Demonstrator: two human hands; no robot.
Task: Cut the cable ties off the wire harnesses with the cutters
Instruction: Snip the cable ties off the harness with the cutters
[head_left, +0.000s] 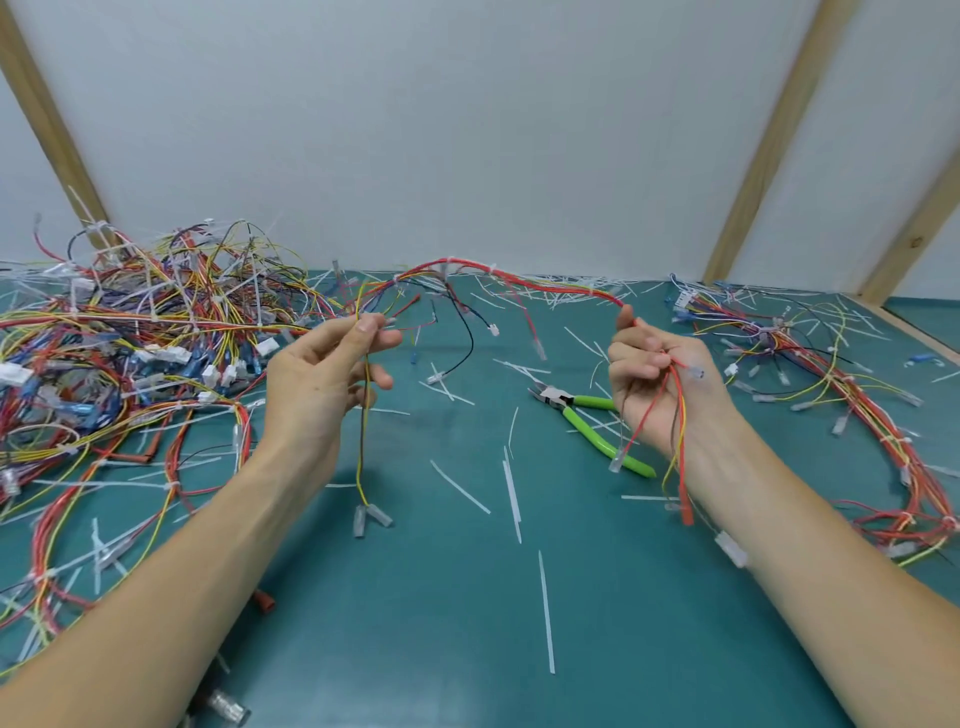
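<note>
Mat: teal mat, littered with cut ties.
Wall: white wall, at 12 o'clock.
Hands: my left hand and right hand pinch one harness.
Cutters: cutters lie at 2 o'clock.

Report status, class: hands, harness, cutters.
Left hand and right hand both gripping one wire harness, stretched between them. Green-handled cutters lying on mat, untouched. Nothing in the way.

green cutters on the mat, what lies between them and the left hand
In the head view, bare teal mat scattered with cut white cable-tie strips lies between the green-handled cutters and the left hand; a yellow wire hangs from that hand.
</note>
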